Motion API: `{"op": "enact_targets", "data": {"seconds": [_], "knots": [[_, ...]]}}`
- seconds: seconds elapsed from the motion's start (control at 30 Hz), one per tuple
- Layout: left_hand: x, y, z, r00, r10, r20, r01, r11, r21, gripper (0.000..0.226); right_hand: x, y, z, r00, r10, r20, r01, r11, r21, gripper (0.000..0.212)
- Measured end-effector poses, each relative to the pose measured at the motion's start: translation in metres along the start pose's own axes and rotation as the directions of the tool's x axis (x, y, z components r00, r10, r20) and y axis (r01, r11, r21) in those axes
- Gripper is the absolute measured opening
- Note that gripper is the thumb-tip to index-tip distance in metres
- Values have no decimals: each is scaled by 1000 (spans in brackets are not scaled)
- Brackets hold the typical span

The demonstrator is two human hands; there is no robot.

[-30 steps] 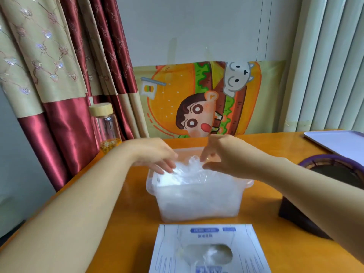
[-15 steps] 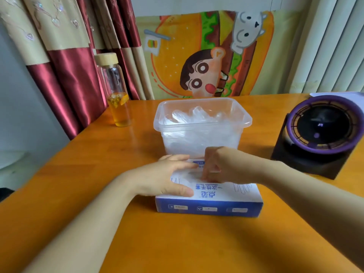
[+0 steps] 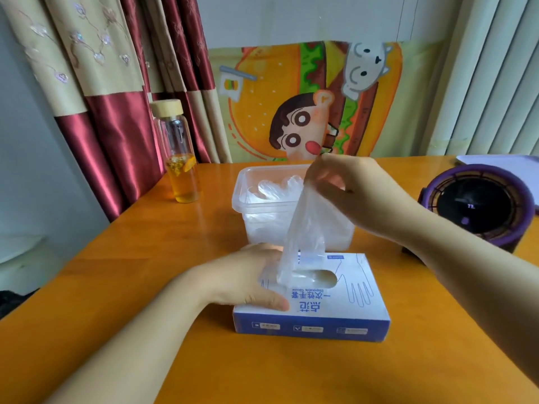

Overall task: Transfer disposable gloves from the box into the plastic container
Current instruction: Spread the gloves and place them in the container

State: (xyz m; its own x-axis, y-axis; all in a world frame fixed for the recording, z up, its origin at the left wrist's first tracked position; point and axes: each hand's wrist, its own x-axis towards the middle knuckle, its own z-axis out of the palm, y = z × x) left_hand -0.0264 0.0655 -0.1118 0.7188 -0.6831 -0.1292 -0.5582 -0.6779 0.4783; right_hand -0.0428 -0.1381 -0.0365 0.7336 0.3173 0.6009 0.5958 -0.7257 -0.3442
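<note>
Plastic container (image 3: 242, 196): clear tub with no lid on, at 12 o'clock from the box and just beside it; it holds a heap of crumpled gloves (image 3: 271, 188) that reaches about to the rim.
Glove box (image 3: 315, 316): flat, blue and white, on the tabletop (image 3: 145, 258); more clear film shows in the oval opening on top.
Glove (image 3: 303, 237): one clear glove hangs stretched from the opening up to the right hand, in front of the container.
Right hand (image 3: 358, 193): raised at 1 o'clock from the box, fingertips pinching the glove's top end.
Left hand (image 3: 248, 278): spread flat, pressing on the box's 9 o'clock end.
Glass bottle (image 3: 180, 158): at 10 o'clock, wooden cap, amber liquid in the lower part.
Change: half a second ago the right hand was down at the opening; now it is lifted with the glove drawn out. The left hand has stayed put.
Writing: upside down on the lid, blue Chinese characters and a small line that seems to read "Disposable Gloves", beside a hand outline.
</note>
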Motion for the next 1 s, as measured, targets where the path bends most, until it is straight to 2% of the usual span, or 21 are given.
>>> {"op": "enact_targets", "data": {"seconds": [0.1,0.13,0.2,0.27,0.33,0.4,0.47,0.53,0.6,0.63,0.7,0.77,0.83,0.9,0.93,1.0], "knots": [[-3,8,-7,979,7,-203,-41,986,-162,73,9,7,-10,958,272,-87,-239,931,276,13],[-5,13,-12,961,-2,-278,-64,972,-228,78,12,11,-13,927,367,-72,-315,869,381,16],[-5,18,-22,902,-54,-428,-113,928,-354,91,15,22,-14,864,498,74,-450,697,558,19],[-2,27,-34,830,-99,-549,-157,903,-400,83,17,25,-13,808,529,260,-538,482,691,26],[7,35,-48,771,-116,-626,-222,873,-434,51,18,25,-11,778,502,378,-573,320,755,24],[16,43,-59,750,-176,-637,-220,842,-492,20,17,25,-6,772,462,437,-592,270,759,25],[25,49,-68,758,-243,-606,-158,832,-532,14,15,28,-2,741,473,477,-632,251,733,20],[35,49,-74,772,-261,-580,-102,849,-518,13,15,32,0,726,516,456,-635,247,732,17],[45,47,-81,777,-291,-558,-48,857,-513,12,15,38,-1,739,595,316,-561,284,778,17],[51,43,-85,771,-311,-556,-24,858,-513,10,16,39,-3,755,623,204,-497,342,797,16],[59,40,-93,753,-340,-563,23,869,-494,16,16,36,-10,804,594,-43,-365,549,752,18],[65,38,-99,751,-348,-560,64,884,-463,25,12,22,-16,890,409,-201,-235,790,567,24],[73,36,-103,756,-359,-547,93,886,-453,25,4,5,-15,965,126,-232,-49,950,309,24],[81,35,-106,769,-374,-519,131,886,-444,25,2,-2,-7,979,-112,-168,134,983,126,17],[86,35,-108,781,-374,-500,150,890,-430,23,5,0,-1,979,-171,-111,180,981,77,15],[96,34,-112,804,-390,-449,200,889,-413,12,17,10,9,990,-141,3,141,990,-6,18]]}}
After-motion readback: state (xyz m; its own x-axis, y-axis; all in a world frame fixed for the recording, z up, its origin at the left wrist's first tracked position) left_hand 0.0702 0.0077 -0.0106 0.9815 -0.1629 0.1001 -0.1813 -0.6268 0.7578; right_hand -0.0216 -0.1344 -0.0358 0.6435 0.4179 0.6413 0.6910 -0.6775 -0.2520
